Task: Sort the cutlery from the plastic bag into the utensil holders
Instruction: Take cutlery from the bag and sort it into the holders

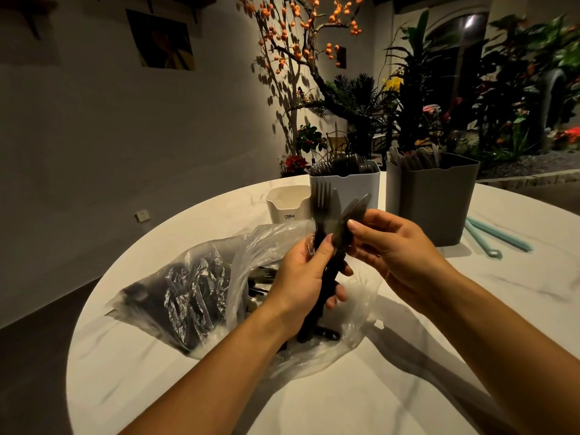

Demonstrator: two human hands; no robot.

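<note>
The left hand (pixel 306 277) has its fingers curled tight around a bunch of dark cutlery, held up above the plastic bag (pixel 201 290). One fork (pixel 322 199) sticks up from the bunch, and one knife (pixel 353 211) leans to the right. The right hand (pixel 389 246) pinches the knife with its thumb and bent fingers. More dark cutlery lies in the bag on the round white table (pixel 345 387). Three holders stand at the back: a small white holder (pixel 287 204), a pale blue holder (pixel 354 183) full of dark pieces, and a gray holder (pixel 436 199) with gray pieces. Two blue straws (pixel 499 237) lie just beside the gray one
</note>
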